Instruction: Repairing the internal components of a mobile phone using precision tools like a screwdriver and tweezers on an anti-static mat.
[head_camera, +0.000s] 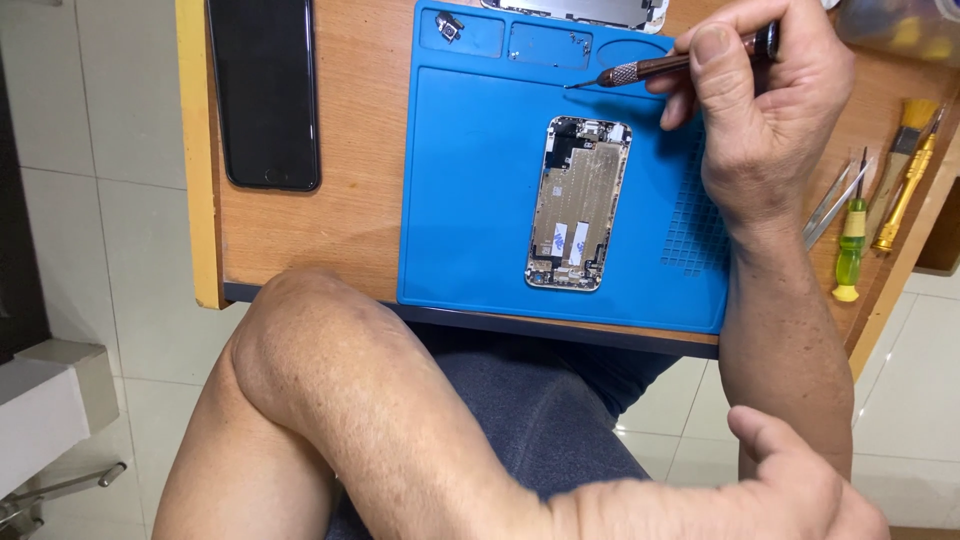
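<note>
The opened phone shell (578, 203) lies flat on the blue mat (470, 200), just below and left of your right hand (760, 110). That hand pinches a fine screwdriver (680, 65), its tip hovering clear above the shell's top edge. Your left hand (790, 490) rests loosely curled and empty by your lap, well below. You seem between screws; lowering the tip calls for a steady aim.

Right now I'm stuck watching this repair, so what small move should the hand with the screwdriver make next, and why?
Probably lower the screwdriver tip toward the top end of the opened phone shell. The right hand holds it above the blue mat, its tip off the shell, pointing left. The left hand is off the table, so it could steady the shell first.
</note>
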